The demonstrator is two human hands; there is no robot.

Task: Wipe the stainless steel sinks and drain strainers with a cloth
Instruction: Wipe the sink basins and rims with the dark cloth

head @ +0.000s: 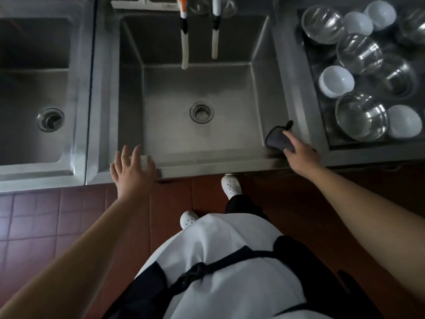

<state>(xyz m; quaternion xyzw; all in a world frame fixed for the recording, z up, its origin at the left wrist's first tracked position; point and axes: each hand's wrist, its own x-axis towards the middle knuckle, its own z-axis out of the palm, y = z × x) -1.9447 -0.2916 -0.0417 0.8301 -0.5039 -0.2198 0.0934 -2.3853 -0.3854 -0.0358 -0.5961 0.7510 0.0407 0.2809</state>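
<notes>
A right hand [299,153] presses a grey cloth [277,139] on the middle sink's [128,93] rim at 4 o'clock; the left hand [131,169], fingers spread, grasps nothing at 8 o'clock.

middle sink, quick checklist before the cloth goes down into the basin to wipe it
1. Cloth in hand: ok. The right hand presses the dark grey cloth on the front right corner of the rim.
2. Basin free of dishes: ok. The middle sink holds nothing loose.
3. Strainer seated: ok. The drain strainer sits in the drain.
4. Hoses out of the way: not ok. Two white faucet hoses hang over the back of the basin.
5. Left hand braced: ok. It rests open on the front rim.
6. Basin dry or wet: cannot tell.
</notes>
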